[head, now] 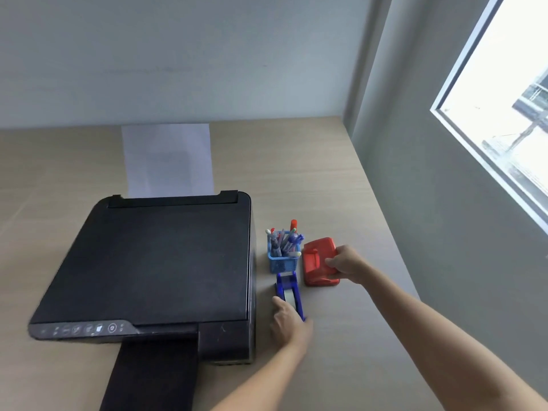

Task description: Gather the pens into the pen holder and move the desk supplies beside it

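A blue mesh pen holder (pixel 281 262) stands on the desk just right of the printer, filled with several pens (pixel 286 238). Directly in front of it lies a blue tape dispenser (pixel 289 289), and my left hand (pixel 289 320) grips its near end. To the right of the holder sits a red hole punch (pixel 318 259). My right hand (pixel 345 262) is closed on the punch's right side, thumb on top.
A black printer (pixel 148 262) fills the desk's left half, with white paper (pixel 167 160) standing in its rear feed and its output tray (pixel 151 375) extended toward me. A grey wall and a window (pixel 504 99) bound the wooden desk (pixel 341 351) on the right.
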Tool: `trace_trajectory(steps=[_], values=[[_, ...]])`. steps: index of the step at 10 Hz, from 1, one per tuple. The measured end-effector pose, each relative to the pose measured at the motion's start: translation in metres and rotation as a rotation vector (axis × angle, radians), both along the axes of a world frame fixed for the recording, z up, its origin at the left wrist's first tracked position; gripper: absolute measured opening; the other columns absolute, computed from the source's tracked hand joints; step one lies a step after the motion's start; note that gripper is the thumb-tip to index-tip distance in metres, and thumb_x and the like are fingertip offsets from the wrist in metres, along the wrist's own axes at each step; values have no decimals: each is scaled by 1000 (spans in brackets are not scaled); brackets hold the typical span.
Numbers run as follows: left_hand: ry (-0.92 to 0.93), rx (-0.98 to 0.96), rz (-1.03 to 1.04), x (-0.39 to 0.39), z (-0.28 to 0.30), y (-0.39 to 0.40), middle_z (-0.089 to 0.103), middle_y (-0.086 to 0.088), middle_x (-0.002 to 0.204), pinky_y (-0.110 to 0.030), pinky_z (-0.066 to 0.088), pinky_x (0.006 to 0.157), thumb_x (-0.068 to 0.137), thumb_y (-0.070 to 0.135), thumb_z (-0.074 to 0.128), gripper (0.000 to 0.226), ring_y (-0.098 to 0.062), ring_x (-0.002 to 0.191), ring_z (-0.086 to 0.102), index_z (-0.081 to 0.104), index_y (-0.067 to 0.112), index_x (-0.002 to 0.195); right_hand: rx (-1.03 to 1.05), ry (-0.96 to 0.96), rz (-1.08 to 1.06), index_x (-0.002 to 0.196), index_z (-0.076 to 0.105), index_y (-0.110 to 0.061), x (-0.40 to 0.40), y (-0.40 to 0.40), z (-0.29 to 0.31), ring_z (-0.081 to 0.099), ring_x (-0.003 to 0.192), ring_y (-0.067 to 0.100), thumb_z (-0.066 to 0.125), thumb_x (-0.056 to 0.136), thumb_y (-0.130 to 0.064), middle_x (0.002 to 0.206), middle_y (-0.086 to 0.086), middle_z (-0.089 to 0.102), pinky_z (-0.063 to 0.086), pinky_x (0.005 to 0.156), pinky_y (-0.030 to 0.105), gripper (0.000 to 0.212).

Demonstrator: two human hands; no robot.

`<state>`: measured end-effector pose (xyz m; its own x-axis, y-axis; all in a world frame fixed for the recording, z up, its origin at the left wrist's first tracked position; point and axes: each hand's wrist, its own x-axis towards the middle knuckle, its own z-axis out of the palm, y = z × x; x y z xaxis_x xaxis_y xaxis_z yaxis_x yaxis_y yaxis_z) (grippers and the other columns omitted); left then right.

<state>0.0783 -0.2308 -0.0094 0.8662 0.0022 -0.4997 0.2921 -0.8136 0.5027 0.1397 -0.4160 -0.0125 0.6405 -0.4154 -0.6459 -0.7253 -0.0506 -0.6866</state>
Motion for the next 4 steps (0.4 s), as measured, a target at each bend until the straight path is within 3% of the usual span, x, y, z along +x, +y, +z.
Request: trace_trajectory(steps=[2, 3, 4], values=[[57, -7, -23, 1, 1, 3, 68, -11, 113, -38, 54, 83, 79, 20, 69, 49, -32, 104, 66, 35, 10, 114, -126, -15, 37, 112, 56, 2, -4, -1, -7, 66, 83, 36, 57, 82, 0, 90, 21, 61, 57, 81, 53, 30], [69, -51, -37, 1, 3, 6, 61, -13, 127, -37, 52, 93, 77, 26, 75, 64, -30, 116, 61, 33, 9, 122, -248, -23, 76, 132, 43, -9, -10, -7, -9, 55, 83, 27, 59, 78, -10, 92, 13, 56, 52, 82, 43, 57], [135, -41, -109, -8, 11, 15, 40, -16, 148, -36, 38, 109, 72, 44, 77, 107, -30, 136, 41, 13, 0, 145, -295, -108, 58, 137, 38, -14, -23, -3, 12, 52, 83, 25, 59, 83, -12, 94, 12, 58, 46, 76, 38, 58]])
